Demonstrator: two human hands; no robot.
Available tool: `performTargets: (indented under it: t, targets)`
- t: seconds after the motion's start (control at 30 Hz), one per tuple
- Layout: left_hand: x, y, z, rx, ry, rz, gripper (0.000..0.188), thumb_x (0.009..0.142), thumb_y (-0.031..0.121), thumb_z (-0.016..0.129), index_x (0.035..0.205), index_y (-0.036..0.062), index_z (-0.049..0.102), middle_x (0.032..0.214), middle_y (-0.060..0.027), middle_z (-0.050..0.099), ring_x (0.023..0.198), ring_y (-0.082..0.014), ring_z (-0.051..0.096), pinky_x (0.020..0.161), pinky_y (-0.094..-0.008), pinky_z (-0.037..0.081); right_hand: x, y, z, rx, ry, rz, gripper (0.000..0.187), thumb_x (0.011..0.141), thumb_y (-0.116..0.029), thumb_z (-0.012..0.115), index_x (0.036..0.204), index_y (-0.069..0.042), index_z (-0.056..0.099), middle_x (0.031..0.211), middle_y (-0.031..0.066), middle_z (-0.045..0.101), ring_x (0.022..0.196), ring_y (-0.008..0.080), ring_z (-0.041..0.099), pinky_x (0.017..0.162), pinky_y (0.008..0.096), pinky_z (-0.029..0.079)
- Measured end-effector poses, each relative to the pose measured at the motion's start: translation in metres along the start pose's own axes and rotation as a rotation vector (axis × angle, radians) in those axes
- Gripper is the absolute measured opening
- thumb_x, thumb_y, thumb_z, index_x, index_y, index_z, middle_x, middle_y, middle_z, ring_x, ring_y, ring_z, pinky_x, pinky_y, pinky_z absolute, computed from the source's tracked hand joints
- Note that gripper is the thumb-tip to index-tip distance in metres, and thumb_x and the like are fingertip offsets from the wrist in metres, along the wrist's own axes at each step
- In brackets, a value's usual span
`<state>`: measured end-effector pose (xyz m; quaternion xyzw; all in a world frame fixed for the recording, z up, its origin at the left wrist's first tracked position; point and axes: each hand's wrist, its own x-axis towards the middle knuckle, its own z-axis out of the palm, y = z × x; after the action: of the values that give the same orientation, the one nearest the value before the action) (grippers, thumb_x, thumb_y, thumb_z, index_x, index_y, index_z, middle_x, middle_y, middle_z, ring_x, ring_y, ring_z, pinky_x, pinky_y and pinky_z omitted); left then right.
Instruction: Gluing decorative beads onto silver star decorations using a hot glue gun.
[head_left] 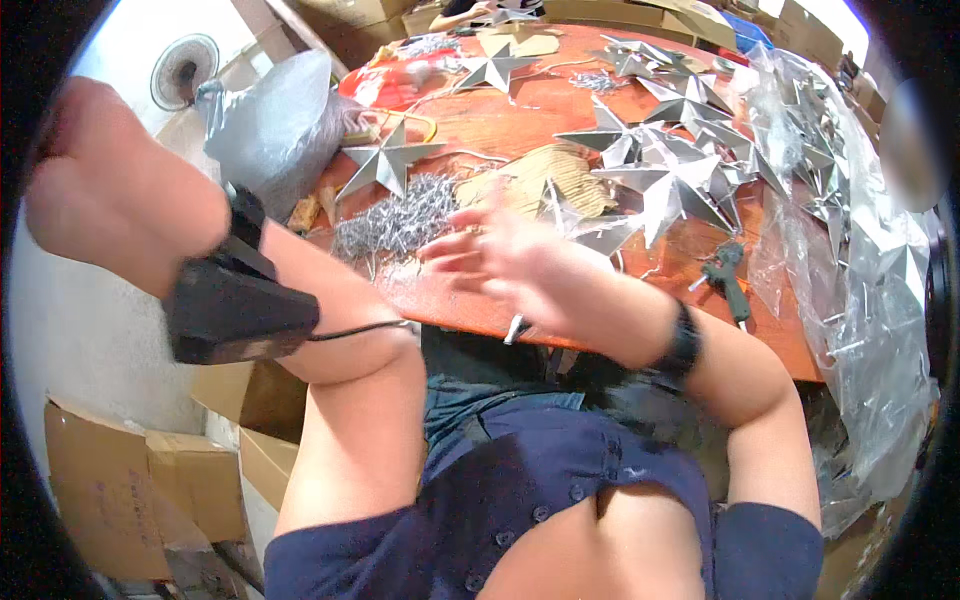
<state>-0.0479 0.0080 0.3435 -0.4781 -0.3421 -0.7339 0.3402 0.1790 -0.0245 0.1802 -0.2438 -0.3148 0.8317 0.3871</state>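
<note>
My left hand (125, 185) is raised close to the camera at the upper left, off the table's edge. Its fingers are blurred and run into the dark rim, so I cannot make out whether they hold anything. Over the table's near edge, my right hand (520, 255) hovers with its fingers apart and nothing visible in them. Just beyond its fingertips lies a heap of short silver strands (395, 218). A silver five-pointed star (390, 162) rests behind that heap. Close to the right hand are a corrugated cardboard piece (560, 178) and another silver star (680, 190).
A green-black glue gun (728, 280) lies on the orange tabletop (470, 135) at the right. Clear plastic sheeting (850, 330) with several stars covers the right side. A grey plastic bag (275, 115) and a fan (185, 72) stand left. Cardboard boxes (200, 485) sit below. Another person (465, 12) works opposite.
</note>
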Motion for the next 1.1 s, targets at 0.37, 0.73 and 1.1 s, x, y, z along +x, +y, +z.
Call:
performTargets:
  t: [0.37, 0.73, 1.1]
  targets:
    - [-0.001, 0.004, 0.034, -0.719, -0.051, -0.404, 0.009, 0.093, 0.007, 0.051, 0.086, 0.003, 0.054, 0.069, -0.0036, 0.047, 0.063, -0.016, 0.049, 0.067, -0.0271, 0.045, 0.04, 0.01, 0.026, -0.273, -0.196, -0.014, 0.057, 0.1, -0.053, 0.028, 0.104, -0.004, 0.056, 0.086, 0.0056, 0.061, 0.08, 0.0136, 0.054, 0.075, 0.0302, 0.045]
    - [-0.006, -0.007, 0.033, -0.761, -0.046, -0.428, 0.005, 0.093, 0.004, 0.051, 0.091, 0.0002, 0.053, 0.076, -0.0044, 0.05, 0.069, -0.0158, 0.05, 0.071, -0.0263, 0.046, 0.054, -0.012, 0.031, -0.387, -0.298, -0.113, 0.053, 0.099, -0.052, 0.034, 0.092, -0.004, 0.057, 0.082, 0.004, 0.06, 0.075, 0.0105, 0.054, 0.07, 0.0276, 0.045]
    - [-0.01, -0.018, 0.027, -0.877, -0.021, -0.437, 0.006, 0.092, 0.0, 0.051, 0.097, -0.0026, 0.053, 0.083, -0.0052, 0.053, 0.075, -0.0155, 0.052, 0.076, -0.0256, 0.048, 0.04, -0.013, 0.006, -0.294, -0.351, -0.068, 0.032, 0.101, -0.035, 0.04, 0.095, -0.006, 0.053, 0.082, 0.0035, 0.055, 0.064, 0.0088, 0.05, 0.055, 0.0242, 0.043]
